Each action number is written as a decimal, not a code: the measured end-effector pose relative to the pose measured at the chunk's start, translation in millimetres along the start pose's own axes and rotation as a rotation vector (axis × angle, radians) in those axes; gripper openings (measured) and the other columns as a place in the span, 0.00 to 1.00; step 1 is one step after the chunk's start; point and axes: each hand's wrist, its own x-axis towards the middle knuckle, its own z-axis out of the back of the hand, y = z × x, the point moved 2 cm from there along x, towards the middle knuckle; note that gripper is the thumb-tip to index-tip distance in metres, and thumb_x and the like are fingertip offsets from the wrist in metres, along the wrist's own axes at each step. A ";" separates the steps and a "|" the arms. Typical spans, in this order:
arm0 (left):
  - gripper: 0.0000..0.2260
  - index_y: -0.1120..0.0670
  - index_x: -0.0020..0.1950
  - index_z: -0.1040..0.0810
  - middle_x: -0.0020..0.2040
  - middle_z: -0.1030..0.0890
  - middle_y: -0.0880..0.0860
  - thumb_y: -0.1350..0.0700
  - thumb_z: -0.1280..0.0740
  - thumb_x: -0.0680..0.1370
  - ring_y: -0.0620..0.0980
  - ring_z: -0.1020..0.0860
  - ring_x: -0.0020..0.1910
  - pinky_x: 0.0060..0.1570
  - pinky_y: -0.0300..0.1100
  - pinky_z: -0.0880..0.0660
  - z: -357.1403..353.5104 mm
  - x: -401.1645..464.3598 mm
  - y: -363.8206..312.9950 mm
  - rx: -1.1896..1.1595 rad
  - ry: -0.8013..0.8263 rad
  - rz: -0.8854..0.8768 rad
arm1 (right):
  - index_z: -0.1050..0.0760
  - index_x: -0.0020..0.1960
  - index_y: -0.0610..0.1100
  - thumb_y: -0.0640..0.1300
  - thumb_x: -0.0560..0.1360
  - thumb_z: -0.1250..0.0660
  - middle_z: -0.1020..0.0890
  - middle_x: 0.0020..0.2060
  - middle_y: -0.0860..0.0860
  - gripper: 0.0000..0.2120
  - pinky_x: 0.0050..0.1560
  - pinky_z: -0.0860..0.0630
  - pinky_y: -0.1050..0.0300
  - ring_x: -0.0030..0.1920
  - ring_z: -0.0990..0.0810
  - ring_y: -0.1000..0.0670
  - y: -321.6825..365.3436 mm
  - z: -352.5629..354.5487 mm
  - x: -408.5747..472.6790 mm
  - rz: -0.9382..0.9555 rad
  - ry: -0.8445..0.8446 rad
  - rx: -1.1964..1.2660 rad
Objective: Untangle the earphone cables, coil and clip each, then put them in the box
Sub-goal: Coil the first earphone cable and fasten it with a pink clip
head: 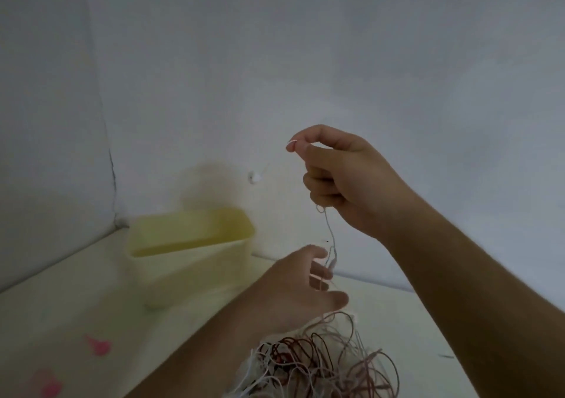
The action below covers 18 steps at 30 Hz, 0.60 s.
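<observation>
Lying nearest, a tangled heap of cables [321, 364], white, pink and dark red, on the pale table [91, 321]. Reaching just above it, left hand [301, 290], fingers loosely spread, touching the hanging white strand [331, 238] near its small inline piece, gripping nothing that can be made out. Raised higher, right hand [342, 180], fingers curled, pinching that strand's upper end. Likely light, limp, springy, prone to snagging; best taken near a plug or earbud and drawn out gently. Pink clips [99, 347] at left. Farther back, yellow box [189, 254], against the wall [305, 46].
</observation>
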 end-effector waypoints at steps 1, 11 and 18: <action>0.22 0.45 0.69 0.25 0.56 0.17 0.41 0.47 0.26 0.77 0.37 0.17 0.52 0.59 0.44 0.18 -2.2 -1.1 2.2 0.096 -0.057 0.000 | 0.20 0.54 0.41 0.39 0.85 0.34 0.43 0.30 0.50 0.05 0.28 0.45 0.58 0.29 0.46 0.50 3.4 0.1 -0.5 0.007 -0.008 0.018; 0.10 0.64 0.54 0.16 0.30 0.30 0.49 0.61 0.35 0.85 0.48 0.29 0.26 0.39 0.48 0.17 23.4 -25.0 -2.9 -0.492 -0.005 0.116 | 0.20 0.50 0.41 0.37 0.84 0.35 0.36 0.25 0.54 0.07 0.27 0.42 0.58 0.26 0.41 0.52 2.3 26.4 -5.9 -0.025 -0.248 -0.081; 0.10 0.58 0.48 0.18 0.30 0.35 0.47 0.54 0.34 0.85 0.47 0.39 0.27 0.27 0.39 0.40 62.5 -23.6 -15.2 -0.458 -0.223 0.059 | 0.21 0.70 0.46 0.45 0.81 0.33 0.18 0.67 0.49 0.18 0.62 0.27 0.56 0.63 0.20 0.48 -27.0 37.6 -19.2 -0.248 -0.275 -1.033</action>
